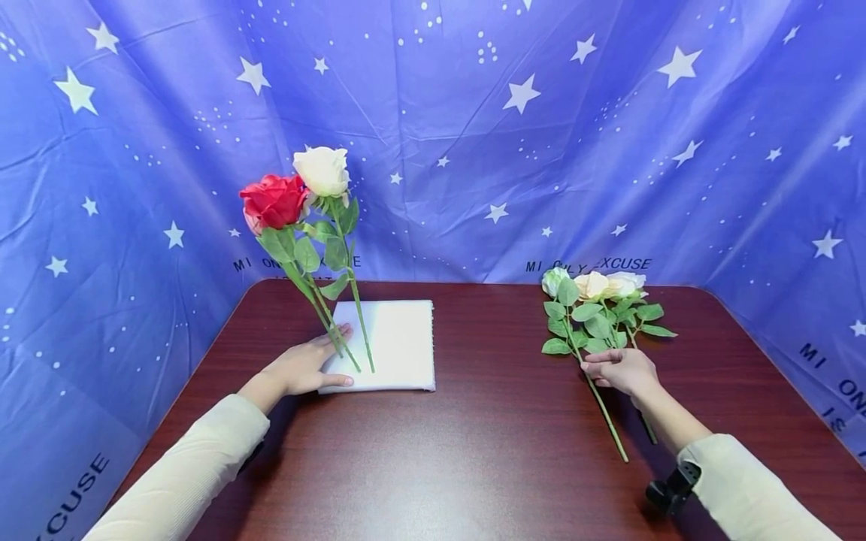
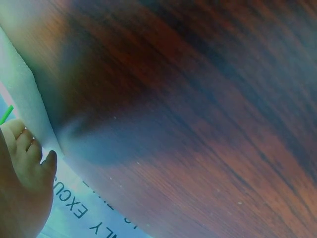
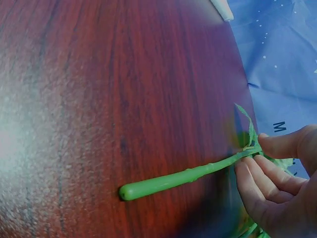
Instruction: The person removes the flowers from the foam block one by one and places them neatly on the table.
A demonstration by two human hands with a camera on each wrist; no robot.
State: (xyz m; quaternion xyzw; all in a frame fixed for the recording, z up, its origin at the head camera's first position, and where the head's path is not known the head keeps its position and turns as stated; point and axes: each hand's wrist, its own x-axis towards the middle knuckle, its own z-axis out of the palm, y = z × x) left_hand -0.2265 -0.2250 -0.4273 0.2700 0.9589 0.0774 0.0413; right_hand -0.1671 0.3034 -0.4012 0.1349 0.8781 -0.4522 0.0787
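Over the left side of a white block (image 1: 402,338) on the table rests my left hand (image 1: 304,367), thumb along the near edge and fingers spread behind the stems. A red rose (image 1: 274,201) and a white rose (image 1: 323,171) rise from the block, leaning left, with a pinkish bloom (image 1: 253,222) partly hidden behind the red one. My right hand (image 1: 624,371) pinches the green stem (image 3: 173,182) of a pale greenish-white rose (image 1: 555,281) between thumb and fingertips. That stem's cut end points toward the near side, close over the table.
Beside the right hand lie a cream rose (image 1: 591,285) and a white rose (image 1: 626,283), their leaves overlapping, one stem running under the wrist. The brown table (image 1: 473,451) has rounded far corners. A blue star-patterned curtain (image 1: 433,135) surrounds it.
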